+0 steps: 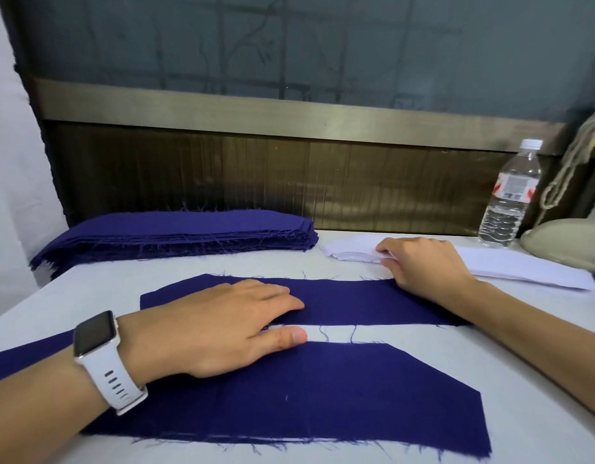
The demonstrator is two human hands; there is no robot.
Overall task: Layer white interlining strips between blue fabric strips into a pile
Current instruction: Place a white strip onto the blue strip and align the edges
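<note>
The left hand (202, 329) lies flat, fingers pressed together on a blue fabric strip (356, 306). Just past those fingers, the right hand (426, 266) pinches the white interlining stack (346, 250) with curled fingers.

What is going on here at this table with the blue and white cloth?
A person is layering fabric with bare hands. The left grip rests flat, palm on the near blue strip and fingers on the far blue strip, both lying on the table. The right grip pinches the edge of the white interlining stack, seemingly to take one strip. No white strip lies on the blue ones yet. A blue fabric stack waits at the far left.
</note>
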